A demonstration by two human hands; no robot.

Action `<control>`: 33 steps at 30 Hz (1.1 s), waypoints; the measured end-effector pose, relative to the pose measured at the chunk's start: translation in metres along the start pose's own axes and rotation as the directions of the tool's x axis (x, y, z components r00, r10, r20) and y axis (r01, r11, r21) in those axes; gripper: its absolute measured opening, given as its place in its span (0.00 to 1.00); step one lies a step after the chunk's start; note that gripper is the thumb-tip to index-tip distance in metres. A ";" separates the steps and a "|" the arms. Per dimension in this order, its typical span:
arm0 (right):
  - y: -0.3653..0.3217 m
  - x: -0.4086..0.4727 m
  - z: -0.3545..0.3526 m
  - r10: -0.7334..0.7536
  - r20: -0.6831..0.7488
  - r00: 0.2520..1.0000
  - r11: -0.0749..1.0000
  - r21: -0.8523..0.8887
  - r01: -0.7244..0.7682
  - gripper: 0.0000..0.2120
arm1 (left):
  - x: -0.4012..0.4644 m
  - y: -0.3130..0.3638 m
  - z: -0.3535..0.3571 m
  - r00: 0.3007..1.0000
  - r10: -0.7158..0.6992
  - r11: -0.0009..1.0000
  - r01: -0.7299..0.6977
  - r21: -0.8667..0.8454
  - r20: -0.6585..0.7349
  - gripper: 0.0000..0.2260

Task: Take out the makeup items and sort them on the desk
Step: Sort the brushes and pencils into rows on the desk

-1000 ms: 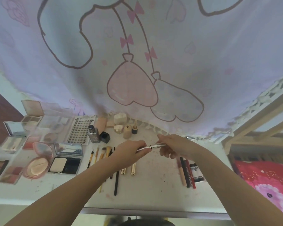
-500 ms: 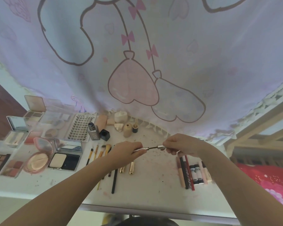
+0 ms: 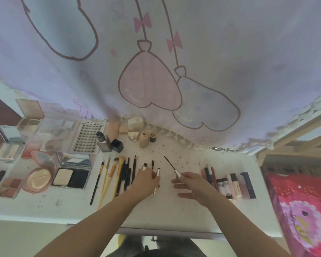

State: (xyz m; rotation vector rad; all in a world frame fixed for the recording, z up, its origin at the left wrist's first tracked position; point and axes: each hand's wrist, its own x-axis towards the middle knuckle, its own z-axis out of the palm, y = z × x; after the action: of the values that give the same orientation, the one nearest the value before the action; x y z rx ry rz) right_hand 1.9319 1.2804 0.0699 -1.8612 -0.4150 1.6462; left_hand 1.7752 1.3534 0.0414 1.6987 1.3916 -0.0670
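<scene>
On the white desk (image 3: 174, 206) my left hand (image 3: 145, 180) grips a slim silver tube (image 3: 158, 172), which lies along the desk beside two short brushes (image 3: 148, 165). To its right, my right hand (image 3: 191, 186) pinches the pale handle of a thin dark applicator wand (image 3: 170, 164). The wand's tip points up and to the left over the desk. The other fingers of that hand are spread low over the surface. Tube and wand are apart.
A row of brushes and pencils (image 3: 117, 175) lies left of my left hand. Compacts and palettes (image 3: 44, 175), a lash box (image 3: 87, 134) and a bottle (image 3: 103, 143) fill the left. Lip tubes (image 3: 230, 184) line the right, by a red bag (image 3: 304, 210). A curtain (image 3: 156, 62) hangs behind.
The tube and wand, joined between my hands a second ago, have been pulled apart. Both hands have dropped to the desk, left with the tube, right with the wand.
</scene>
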 end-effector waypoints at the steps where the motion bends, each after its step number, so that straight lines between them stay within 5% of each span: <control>1: 0.005 0.003 0.010 0.011 -0.046 0.999 0.999 -0.039 -0.013 0.11 | 0.003 0.001 0.003 0.999 0.014 0.995 -0.009 0.100 -0.051 0.10; 4: 0.017 0.012 0.035 -0.037 -0.121 0.992 0.951 -0.309 -0.002 0.09 | 0.008 0.002 0.004 0.983 0.114 0.869 -0.027 0.495 -0.146 0.15; 7: 0.022 0.023 0.056 -0.118 -0.137 0.984 0.841 -0.541 0.025 0.10 | 0.015 -0.005 0.002 0.971 0.197 0.734 -0.055 0.677 -0.135 0.17; 10: 0.021 0.028 0.075 -0.163 -0.155 0.974 0.668 -0.744 -0.006 0.13 | 0.019 -0.014 -0.002 0.969 0.217 0.719 -0.079 0.691 -0.116 0.18; 17: 0.018 0.032 0.091 -0.236 -0.125 0.964 0.412 -0.911 -0.017 0.14 | 0.019 -0.019 -0.006 0.966 0.238 0.758 -0.117 0.641 -0.104 0.17; 22: 0.007 0.029 0.065 -0.253 -0.121 0.960 0.485 -0.874 0.017 0.20 | 0.018 -0.010 -0.008 0.947 0.293 0.772 -0.154 0.617 -0.130 0.14; 28: -0.030 0.029 -0.044 -0.265 -0.229 0.937 0.503 -0.862 -0.069 0.08 | 0.015 0.051 0.029 0.877 0.480 0.702 -0.358 0.615 -0.038 0.14; 33: -0.020 0.040 -0.074 -0.177 -0.192 0.965 0.404 -0.908 -0.107 0.11 | 0.013 0.091 0.100 0.926 0.356 0.692 -0.352 0.630 0.126 0.15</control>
State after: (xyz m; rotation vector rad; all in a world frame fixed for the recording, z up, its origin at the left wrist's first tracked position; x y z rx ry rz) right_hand 2.0139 1.3022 0.0541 -2.7699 -1.4883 1.1107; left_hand 1.9004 1.3018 0.0303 2.5271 1.0659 -0.3617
